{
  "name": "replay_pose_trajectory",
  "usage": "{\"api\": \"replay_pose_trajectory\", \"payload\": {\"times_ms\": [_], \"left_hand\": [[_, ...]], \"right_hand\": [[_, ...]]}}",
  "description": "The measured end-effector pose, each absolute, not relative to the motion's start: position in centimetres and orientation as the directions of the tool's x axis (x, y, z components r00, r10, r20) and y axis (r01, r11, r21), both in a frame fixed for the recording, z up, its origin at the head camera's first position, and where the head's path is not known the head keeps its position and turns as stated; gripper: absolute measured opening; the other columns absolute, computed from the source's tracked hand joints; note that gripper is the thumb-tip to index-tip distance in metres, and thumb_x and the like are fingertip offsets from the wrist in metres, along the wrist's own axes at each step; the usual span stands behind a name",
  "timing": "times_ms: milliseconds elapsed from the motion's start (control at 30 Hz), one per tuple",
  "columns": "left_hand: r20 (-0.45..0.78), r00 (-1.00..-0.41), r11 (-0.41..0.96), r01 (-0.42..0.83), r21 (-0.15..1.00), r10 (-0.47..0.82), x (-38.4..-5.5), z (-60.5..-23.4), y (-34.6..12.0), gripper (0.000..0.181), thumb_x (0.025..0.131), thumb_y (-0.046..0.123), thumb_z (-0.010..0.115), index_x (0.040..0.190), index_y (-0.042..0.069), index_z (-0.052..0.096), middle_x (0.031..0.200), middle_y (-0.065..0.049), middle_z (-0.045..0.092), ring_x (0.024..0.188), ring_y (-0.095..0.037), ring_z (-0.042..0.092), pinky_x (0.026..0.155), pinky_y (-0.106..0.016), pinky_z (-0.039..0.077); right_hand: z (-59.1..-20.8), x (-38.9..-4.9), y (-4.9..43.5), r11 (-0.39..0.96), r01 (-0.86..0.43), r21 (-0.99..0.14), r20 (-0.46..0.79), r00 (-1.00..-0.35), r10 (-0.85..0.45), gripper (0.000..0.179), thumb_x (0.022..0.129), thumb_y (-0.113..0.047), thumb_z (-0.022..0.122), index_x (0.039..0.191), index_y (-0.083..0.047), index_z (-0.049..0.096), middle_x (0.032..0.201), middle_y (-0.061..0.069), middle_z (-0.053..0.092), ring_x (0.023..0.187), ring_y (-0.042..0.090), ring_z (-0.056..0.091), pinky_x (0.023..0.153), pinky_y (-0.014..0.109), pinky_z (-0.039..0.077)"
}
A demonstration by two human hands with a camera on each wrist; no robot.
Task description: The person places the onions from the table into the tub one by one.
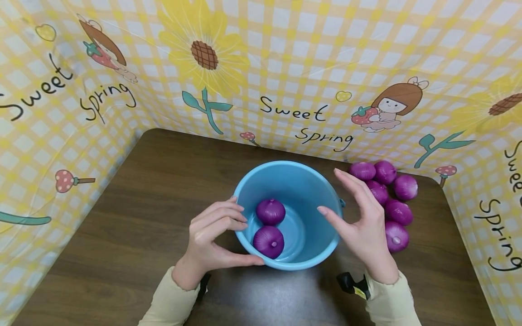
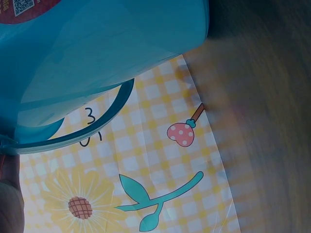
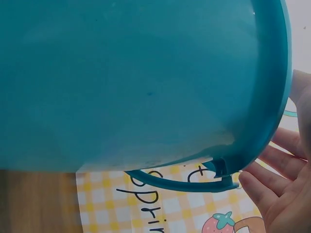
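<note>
A light blue bucket (image 1: 311, 190) stands in the middle of the table with its mouth facing me. Two purple onions, a farther onion (image 1: 271, 211) and a nearer onion (image 1: 268, 242), lie inside at its left. My left hand (image 1: 216, 237) grips the bucket's left rim, fingertips over the edge and thumb along the front. At the right rim, my right hand (image 1: 363, 222) is spread, its thumb over the mouth and its fingers extended outside. The right wrist view shows these fingers (image 3: 284, 167) beside the rim, above the bucket's handle (image 3: 194, 185); contact is unclear.
Several more purple onions (image 1: 397, 212) lie in a group at the table's right back, beyond my right hand. The brown wooden table (image 1: 122, 217) is bordered by a yellow checked cloth (image 1: 281, 54) at the back and sides.
</note>
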State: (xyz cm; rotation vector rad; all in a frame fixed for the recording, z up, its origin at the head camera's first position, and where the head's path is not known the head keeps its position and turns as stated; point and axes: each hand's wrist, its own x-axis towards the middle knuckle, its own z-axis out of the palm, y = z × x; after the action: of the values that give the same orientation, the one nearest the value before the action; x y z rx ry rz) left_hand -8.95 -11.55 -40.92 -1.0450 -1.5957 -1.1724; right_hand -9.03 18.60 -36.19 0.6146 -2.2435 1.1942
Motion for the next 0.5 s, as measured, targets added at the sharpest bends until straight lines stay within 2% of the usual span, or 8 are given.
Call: {"api": "replay_pose_trajectory", "payload": {"times_ms": [167,500], "left_hand": [[0.955,-0.266,0.204,0.950,0.237,0.128,-9.0,-40.9,-11.5,0.061,0.064,0.056,0.094,0.078,0.001,0.070,0.080,-0.013,0.071,0.079,-0.032,0.069,0.093,-0.052,0.057],[0.955,-0.266,0.204,0.950,0.237,0.129,-8.9,-40.9,-11.5,0.061,0.065,0.055,0.094,0.078,0.001,0.070,0.080,-0.013,0.070,0.079,-0.032,0.069,0.093,-0.052,0.057]], "right_hand": [[-37.0,-9.3,19.4,0.510,-0.590,-0.626,0.623,-0.772,-0.128,0.077,0.074,-0.015,0.093,0.142,-0.007,0.059,0.143,0.006,0.058,0.131,0.029,0.053,0.110,0.031,0.045],[-36.7,-8.9,20.1,0.519,-0.562,-0.644,0.616,-0.784,-0.084,0.075,0.072,-0.001,0.090,0.141,-0.005,0.059,0.142,0.007,0.059,0.130,0.028,0.054,0.110,0.030,0.045]]}}
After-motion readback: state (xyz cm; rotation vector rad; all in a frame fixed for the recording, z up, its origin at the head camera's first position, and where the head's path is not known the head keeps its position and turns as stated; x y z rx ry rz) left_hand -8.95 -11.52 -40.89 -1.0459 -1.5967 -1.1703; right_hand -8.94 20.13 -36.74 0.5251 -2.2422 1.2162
